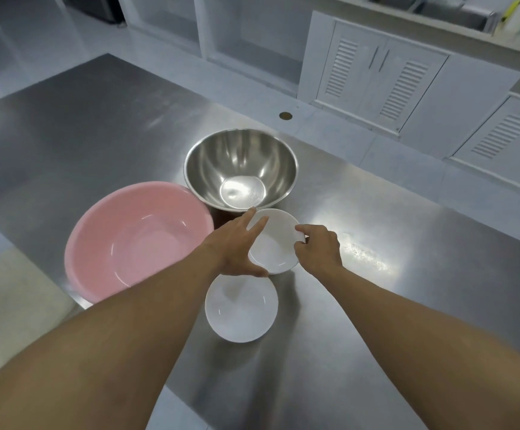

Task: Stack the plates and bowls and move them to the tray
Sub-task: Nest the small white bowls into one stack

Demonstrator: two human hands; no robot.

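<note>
A small white bowl [275,243] is held between both hands just above the steel table. My left hand [237,246] grips its left rim with fingers spread along the edge. My right hand [317,246] pinches its right rim. A second white bowl [241,308] rests on the table right below it, nearer to me. A large steel mixing bowl [241,169] stands just behind. A big pink plastic basin [137,240] sits to the left, touching the steel bowl. No tray is in view.
The steel table [392,305] stretches right and toward me. Its far edge runs diagonally at the back, with white louvred cabinets [376,69] and a counter beyond. The floor shows at the left.
</note>
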